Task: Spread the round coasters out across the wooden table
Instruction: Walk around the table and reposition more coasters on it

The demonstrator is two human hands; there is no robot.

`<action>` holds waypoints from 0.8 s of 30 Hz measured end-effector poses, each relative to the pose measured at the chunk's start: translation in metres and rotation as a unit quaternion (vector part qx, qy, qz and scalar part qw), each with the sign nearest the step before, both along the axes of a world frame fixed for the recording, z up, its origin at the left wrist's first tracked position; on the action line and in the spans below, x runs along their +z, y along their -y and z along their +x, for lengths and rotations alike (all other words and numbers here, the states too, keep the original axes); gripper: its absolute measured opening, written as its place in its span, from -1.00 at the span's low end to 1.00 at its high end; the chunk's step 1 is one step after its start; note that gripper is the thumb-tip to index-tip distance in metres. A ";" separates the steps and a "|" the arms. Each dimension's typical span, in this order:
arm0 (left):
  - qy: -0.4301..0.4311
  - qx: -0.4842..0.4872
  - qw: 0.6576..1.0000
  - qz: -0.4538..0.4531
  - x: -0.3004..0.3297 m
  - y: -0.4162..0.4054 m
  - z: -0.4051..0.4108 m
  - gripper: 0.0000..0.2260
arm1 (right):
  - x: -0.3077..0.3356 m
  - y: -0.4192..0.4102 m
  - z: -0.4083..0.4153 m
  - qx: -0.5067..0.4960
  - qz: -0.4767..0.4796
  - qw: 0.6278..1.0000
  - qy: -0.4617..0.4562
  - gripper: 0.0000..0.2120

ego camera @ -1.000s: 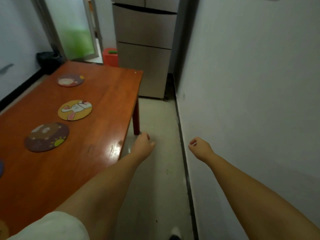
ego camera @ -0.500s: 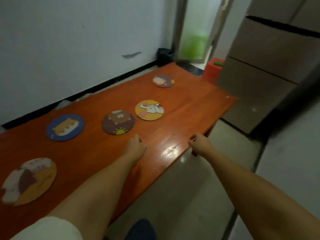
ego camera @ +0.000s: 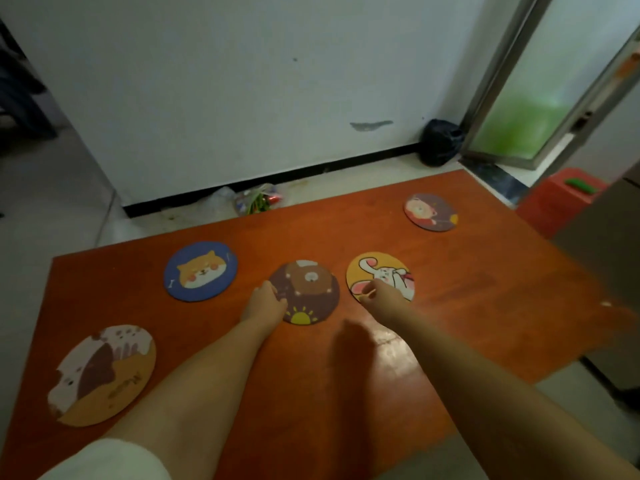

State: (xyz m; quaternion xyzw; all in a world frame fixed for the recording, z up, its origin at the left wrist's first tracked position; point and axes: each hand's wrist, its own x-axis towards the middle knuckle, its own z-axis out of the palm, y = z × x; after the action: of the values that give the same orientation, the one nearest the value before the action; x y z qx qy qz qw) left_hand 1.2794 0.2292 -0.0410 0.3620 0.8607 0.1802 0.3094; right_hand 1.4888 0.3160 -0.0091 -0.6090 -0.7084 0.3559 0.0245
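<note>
Several round cartoon coasters lie flat and apart on the wooden table (ego camera: 485, 306). A brown bear coaster (ego camera: 310, 289) sits mid-table, with my left hand (ego camera: 265, 304) curled over its left edge. Beside it lies a yellow rabbit coaster (ego camera: 384, 271); my right hand (ego camera: 381, 299) rests on its near edge with the fingers pinched together. A blue dog coaster (ego camera: 201, 270) lies to the left. At the near left is a brown and tan coaster (ego camera: 104, 374), and at the far right a maroon bear coaster (ego camera: 430, 212).
A white wall with a black skirting runs behind the table. A plastic bag (ego camera: 258, 200) lies on the floor by it, and a black bag (ego camera: 441, 142) stands near the glass door. At the right are a red bin (ego camera: 557, 202) and a grey fridge side (ego camera: 606, 251).
My view has swung left from the floor and fridge to the table. Both hands have moved forward from the table's near edge onto the brown bear and yellow rabbit coasters.
</note>
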 end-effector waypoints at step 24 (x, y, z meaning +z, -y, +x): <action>-0.028 0.151 0.981 -0.116 -0.024 -0.037 0.004 -0.70 | -0.067 -0.080 -0.081 0.123 -0.048 0.991 0.030 -0.90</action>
State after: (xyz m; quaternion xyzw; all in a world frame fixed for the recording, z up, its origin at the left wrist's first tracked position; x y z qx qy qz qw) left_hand 1.2836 0.2663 -0.0651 0.1938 0.9289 0.1134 0.2946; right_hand 1.4079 0.3958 -0.0765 -0.5284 -0.7604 0.3712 -0.0695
